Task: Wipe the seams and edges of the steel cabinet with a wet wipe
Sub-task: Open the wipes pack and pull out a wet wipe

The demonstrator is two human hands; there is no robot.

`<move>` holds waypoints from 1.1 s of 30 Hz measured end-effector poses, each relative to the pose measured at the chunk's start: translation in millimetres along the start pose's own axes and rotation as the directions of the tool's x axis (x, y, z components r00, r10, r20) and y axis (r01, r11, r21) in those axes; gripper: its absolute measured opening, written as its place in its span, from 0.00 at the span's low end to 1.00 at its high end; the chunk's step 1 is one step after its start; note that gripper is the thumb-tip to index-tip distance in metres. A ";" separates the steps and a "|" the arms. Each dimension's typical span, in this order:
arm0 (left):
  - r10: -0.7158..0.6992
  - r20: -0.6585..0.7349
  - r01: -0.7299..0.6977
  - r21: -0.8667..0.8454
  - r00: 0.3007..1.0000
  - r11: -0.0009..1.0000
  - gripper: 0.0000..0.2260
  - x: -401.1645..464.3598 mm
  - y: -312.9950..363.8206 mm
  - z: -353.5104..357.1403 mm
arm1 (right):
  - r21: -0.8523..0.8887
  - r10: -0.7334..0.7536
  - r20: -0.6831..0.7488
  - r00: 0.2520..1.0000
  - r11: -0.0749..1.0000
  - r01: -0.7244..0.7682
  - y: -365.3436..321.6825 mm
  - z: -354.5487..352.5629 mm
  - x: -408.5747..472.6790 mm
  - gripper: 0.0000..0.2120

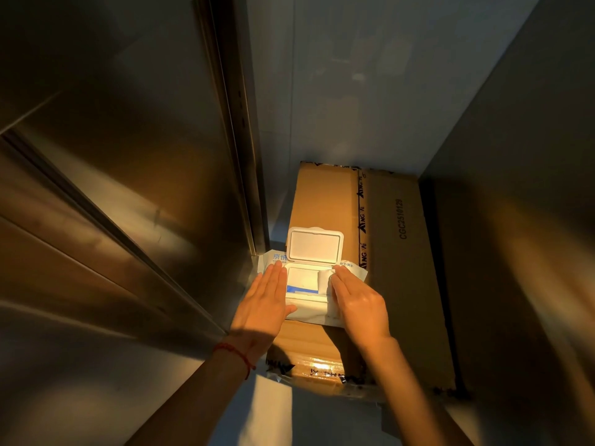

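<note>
So I'm basically just starting here. My left hand [265,292] is lying flat, fingers spread, pinning the wipe pack [309,284] on the cardboard box [399,252], while my right hand [355,299] is pinching a wet wipe [325,280] at the pack's opening, under its flipped-up lid [315,243]. Further off, the steel cabinet [135,175] seams are looking untouched, so I'm guessing all the wiping is left.

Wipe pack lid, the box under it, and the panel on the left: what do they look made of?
The lid looks like rigid white plastic, smooth, with a moulded rim. The box looks like matte brown cardboard, with printed tape along its seam. The left panel looks like brushed steel, showing streaky, soft reflections.
</note>
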State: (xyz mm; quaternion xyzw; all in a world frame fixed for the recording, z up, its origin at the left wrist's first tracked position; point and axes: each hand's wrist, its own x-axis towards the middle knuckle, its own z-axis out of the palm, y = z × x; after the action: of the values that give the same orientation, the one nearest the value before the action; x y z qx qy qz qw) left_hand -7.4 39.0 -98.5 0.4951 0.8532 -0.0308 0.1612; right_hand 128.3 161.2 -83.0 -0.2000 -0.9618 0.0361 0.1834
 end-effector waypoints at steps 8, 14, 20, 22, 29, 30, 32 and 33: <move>-0.005 -0.027 0.005 -0.016 1.000 1.000 0.35 -2.5 1.1 -1.6 | -0.097 -0.077 -0.049 0.996 0.993 0.072 11.5 -2.9 -0.5 0.27; -0.006 -0.032 0.005 -0.032 0.999 0.999 0.35 -3.7 1.6 -3.0 | -0.096 -0.105 -0.076 0.992 0.991 0.098 20.6 -1.8 1.8 0.23; -0.010 -0.021 0.009 -0.020 1.000 1.000 0.35 -2.9 1.2 -2.7 | -0.040 -0.154 -0.031 0.988 0.988 0.152 29.6 -1.2 5.3 0.23; -0.009 -0.015 0.009 -0.028 1.000 1.000 0.35 -2.6 1.0 -2.5 | -0.038 -0.152 0.004 0.988 0.988 0.153 31.1 0.5 4.9 0.24; -0.002 -0.025 0.002 -0.015 1.000 1.000 0.35 -3.4 0.8 -1.6 | -0.021 -0.100 0.034 0.994 0.995 0.100 31.7 7.3 0.3 0.26; 0.000 -0.026 0.000 -0.010 1.000 1.000 0.35 -3.3 0.7 -1.4 | -0.020 -0.106 0.025 0.994 0.994 0.106 32.7 8.1 -0.1 0.26; -0.002 -0.026 0.002 -0.012 1.000 1.000 0.35 -3.1 0.9 -1.0 | -0.028 -0.123 0.010 0.992 0.992 0.123 35.5 9.1 -1.3 0.27; -0.006 -0.024 0.006 -0.018 1.000 1.000 0.35 -3.1 0.9 -0.7 | -0.035 -0.131 0.007 0.991 0.991 0.131 36.7 9.2 -2.0 0.28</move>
State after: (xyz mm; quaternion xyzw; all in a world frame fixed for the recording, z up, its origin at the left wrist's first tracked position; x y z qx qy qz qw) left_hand -5.3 37.0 -96.8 0.4914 0.8568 -0.0176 0.1551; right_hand 140.3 194.1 -97.5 -0.1394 -0.9738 0.0074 0.1795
